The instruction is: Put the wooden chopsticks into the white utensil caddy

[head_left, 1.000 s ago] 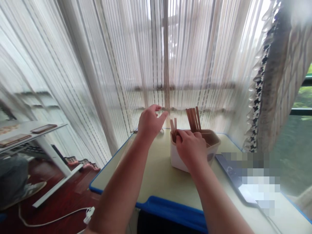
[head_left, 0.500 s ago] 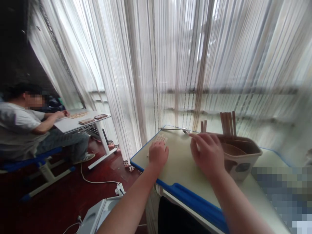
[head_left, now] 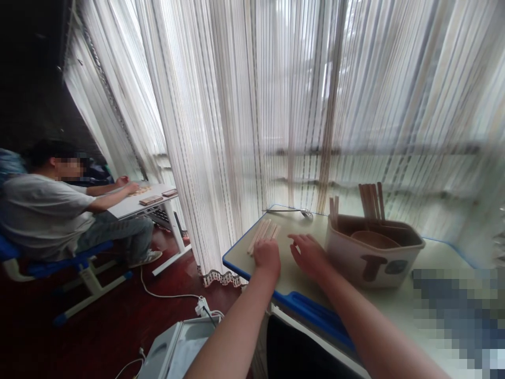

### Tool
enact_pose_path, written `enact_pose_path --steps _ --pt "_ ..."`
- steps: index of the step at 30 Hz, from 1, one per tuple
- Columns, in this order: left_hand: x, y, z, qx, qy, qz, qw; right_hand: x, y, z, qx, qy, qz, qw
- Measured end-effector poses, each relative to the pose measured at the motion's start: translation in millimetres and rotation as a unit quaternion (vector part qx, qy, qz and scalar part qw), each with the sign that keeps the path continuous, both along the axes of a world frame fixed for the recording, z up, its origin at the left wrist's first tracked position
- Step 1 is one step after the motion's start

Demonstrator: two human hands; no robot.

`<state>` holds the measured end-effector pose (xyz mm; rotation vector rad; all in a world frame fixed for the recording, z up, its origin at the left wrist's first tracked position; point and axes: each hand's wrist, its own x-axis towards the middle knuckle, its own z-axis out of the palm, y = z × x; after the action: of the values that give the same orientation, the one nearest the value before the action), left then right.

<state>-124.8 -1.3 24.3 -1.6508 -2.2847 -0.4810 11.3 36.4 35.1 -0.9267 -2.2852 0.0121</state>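
A row of thin wooden sticks [head_left: 262, 235] lies flat on the pale table [head_left: 292, 273] near its left edge. My left hand [head_left: 267, 255] rests at the near end of these sticks, its fingers tucked out of sight behind the knuckles. My right hand [head_left: 310, 255] lies just to the right of it, fingers stretched out over the tabletop, holding nothing. To the right stands a white tub [head_left: 373, 260] with a brown inside, and more wooden sticks [head_left: 371, 200] stand upright in it.
The table has a blue front rim [head_left: 311, 313]. A small metal object [head_left: 303, 212] lies at its far edge by the striped curtain [head_left: 236, 131]. Another person [head_left: 47, 210] sits at a white table [head_left: 134, 202] to the left. A cable [head_left: 165, 295] and a grey box [head_left: 173, 350] are on the floor.
The view has swung left. Both hands came away from the tub and down onto the table; the left hand now sits at the flat sticks, the right beside it.
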Motion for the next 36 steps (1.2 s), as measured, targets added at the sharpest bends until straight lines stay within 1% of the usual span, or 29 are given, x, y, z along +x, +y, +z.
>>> enact_pose_path --steps 3,6,11,14,18,20,23,27,29,30,32,36 --pt "1.1 -1.0 -0.2 0.000 -0.013 0.005 1.000 0.2 9.7 -7.9 -0.065 0.007 -0.019 0.998" --pt "-1.4 0.0 -3.4 0.010 -0.029 0.008 1.000 0.8 16.5 -15.4 -0.105 0.029 -0.018 0.994" --pt "-5.2 2.7 -10.8 0.067 -0.043 0.002 0.997 -2.7 26.4 -27.3 -0.137 0.054 -0.007 0.989" --pt "-6.3 3.8 -13.0 0.110 -0.069 -0.016 0.991 -6.5 32.8 -31.6 -0.180 0.074 -0.014 0.981" --pt "-7.5 4.4 -14.0 0.185 -0.105 -0.068 0.975 -8.1 36.8 -32.3 -0.223 0.111 -0.010 0.968" --pt "-7.8 4.6 -14.8 0.215 -0.119 -0.107 0.963 -7.5 37.1 -31.3 -0.238 0.152 -0.006 0.959" --pt "-7.5 4.3 -16.3 0.241 -0.129 -0.179 0.945 -7.1 36.0 -28.4 -0.278 0.253 0.014 0.927" --pt "-6.0 1.3 -16.0 0.253 -0.128 -0.259 0.923 -8.9 30.2 -21.0 -0.321 0.349 0.071 0.878" --pt "-4.8 -0.8 -15.0 0.249 -0.120 -0.284 0.918 -9.4 26.3 -16.5 -0.322 0.369 0.092 0.867" --pt "-4.2 -1.7 -14.6 0.249 -0.115 -0.290 0.917 -9.3 24.4 -14.3 -0.315 0.372 0.097 0.868" --pt "-2.9 -2.8 -13.9 0.254 -0.110 -0.293 0.915 -8.1 20.8 -10.1 -0.284 0.367 0.096 0.880" --pt "-1.6 -3.9 -12.6 0.256 -0.108 -0.283 0.918 -3.5 11.9 -0.3 -0.199 0.342 0.094 0.913"
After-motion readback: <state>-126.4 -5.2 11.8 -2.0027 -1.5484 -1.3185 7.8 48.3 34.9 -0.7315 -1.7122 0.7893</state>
